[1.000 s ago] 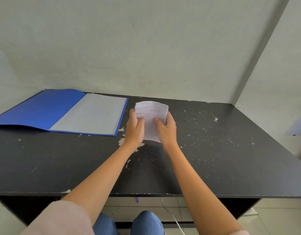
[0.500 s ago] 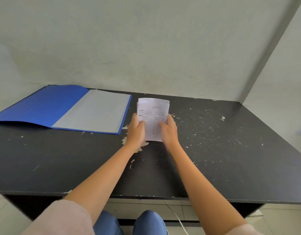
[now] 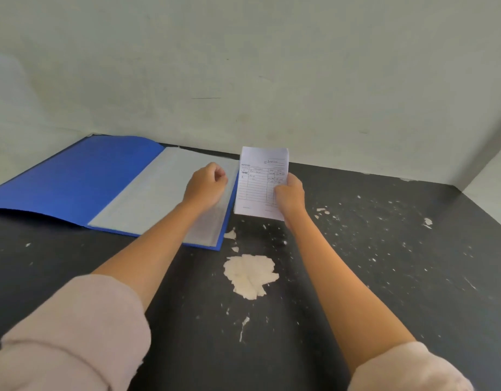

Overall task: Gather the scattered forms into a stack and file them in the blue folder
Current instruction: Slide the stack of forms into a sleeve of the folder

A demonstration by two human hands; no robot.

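Step in hand: filing. Forms (image 3: 260,182) make one stack, upright, just off the right edge of the blue folder (image 3: 74,179), which lies open at the tabletop's (image 3: 384,277) far left corner. To do well: lift the folder's clear inner sheet (image 3: 159,198) first, keep the stack squared, slide it in flat so no sheet catches. Right hand (image 3: 290,197) grips the stack's lower right edge. Left hand (image 3: 205,186) hovers over the clear sheet, fingers curled; whether it pinches the sheet, cannot tell.
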